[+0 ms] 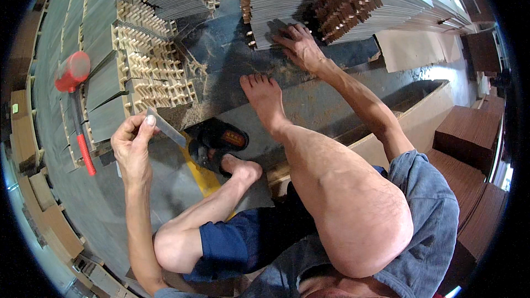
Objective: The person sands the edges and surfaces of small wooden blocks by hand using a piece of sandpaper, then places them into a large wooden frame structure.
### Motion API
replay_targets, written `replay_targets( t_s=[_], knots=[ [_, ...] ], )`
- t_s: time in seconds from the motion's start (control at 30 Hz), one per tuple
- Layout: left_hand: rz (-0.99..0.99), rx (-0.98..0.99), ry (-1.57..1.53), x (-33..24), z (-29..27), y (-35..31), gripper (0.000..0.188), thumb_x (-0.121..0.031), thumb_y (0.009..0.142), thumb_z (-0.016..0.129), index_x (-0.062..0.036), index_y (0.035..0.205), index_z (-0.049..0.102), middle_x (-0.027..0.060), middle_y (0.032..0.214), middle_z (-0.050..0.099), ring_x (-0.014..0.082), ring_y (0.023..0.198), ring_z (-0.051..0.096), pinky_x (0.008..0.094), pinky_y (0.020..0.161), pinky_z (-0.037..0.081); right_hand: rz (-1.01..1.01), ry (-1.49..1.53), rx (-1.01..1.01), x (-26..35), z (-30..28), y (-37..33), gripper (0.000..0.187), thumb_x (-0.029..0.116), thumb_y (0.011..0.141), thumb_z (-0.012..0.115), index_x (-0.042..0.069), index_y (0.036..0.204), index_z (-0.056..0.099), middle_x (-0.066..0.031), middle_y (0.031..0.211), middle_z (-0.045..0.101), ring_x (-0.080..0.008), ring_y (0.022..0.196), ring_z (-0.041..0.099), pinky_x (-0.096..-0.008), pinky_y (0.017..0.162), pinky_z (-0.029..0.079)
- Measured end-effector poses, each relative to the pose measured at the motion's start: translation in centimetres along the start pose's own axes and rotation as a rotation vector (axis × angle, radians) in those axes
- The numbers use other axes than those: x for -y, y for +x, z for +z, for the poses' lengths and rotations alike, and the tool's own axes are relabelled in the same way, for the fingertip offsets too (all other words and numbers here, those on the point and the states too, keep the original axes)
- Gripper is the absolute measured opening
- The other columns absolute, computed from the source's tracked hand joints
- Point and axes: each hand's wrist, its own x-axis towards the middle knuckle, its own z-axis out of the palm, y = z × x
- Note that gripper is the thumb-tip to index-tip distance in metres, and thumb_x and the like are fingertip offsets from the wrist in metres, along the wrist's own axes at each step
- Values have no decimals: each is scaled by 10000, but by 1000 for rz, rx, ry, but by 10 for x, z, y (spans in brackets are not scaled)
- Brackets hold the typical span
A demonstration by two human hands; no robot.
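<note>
My left hand (132, 146) pinches a thin, flat, pale-grey strip (170, 131) between thumb and fingers, its free end angled toward the lower right. I cannot tell whether the strip is a scraper or a plain piece of metal. Just beyond it stand rows of light wooden tenons (160, 80) jutting from the ends of piled grey boards. My right hand (302, 49) reaches forward with its fingers apart, resting at the near face of a tall stack of thin grey boards (281, 5). Brown tenon ends (350, 0) stick out at this stack's right.
A red mallet (74, 72) lies on the boards at the left. My bare foot is on the floor beside sawdust; a black slipper (221, 135) lies near my other foot. A long wooden trough (411, 113) and brown board stacks (469, 132) stand at the right.
</note>
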Motion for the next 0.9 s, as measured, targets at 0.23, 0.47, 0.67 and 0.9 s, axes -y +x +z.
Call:
replay_targets(
  t_s=[0.23, 0.47, 0.67, 0.9],
  knots=[
    [-2, 27, 47, -1, 2, 5, 141, -123, 876, 701, -6, 955, 689, 11, 831, 650, 81, 720, 581, 226, 696, 479, -9, 19, -105, 2, 10, 0, 417, 229, 868, 610, 183, 1282, 594, -142, 1275, 529, -389, 1189, 439, -504, 1020, 371],
    [-36, 25, 1, 11, -9, 3, 132, -117, 902, 678, -6, 973, 680, 36, 885, 679, 84, 743, 599, 221, 698, 486, 718, 1225, -202, 38, 8, -47, 267, 134, 893, 629, -39, 1095, 640, -126, 891, 696, -200, 709, 658, -318, 627, 541],
    [6, 27, -35, 12, -11, 4, 122, -112, 905, 673, -9, 969, 682, 44, 908, 685, 83, 752, 601, 225, 701, 493, 885, 1653, -280, 29, 16, -42, 173, 61, 910, 587, -85, 998, 612, -163, 942, 661, -240, 786, 669, -328, 670, 569],
    [1, 26, -7, 9, -14, 1, 111, -108, 910, 667, -11, 963, 680, 21, 879, 661, 77, 765, 589, 224, 715, 489, 1044, 1969, -496, 24, 14, -24, 141, -32, 874, 591, -96, 1000, 580, -166, 969, 645, -274, 864, 666, -347, 748, 596]
  ],
)
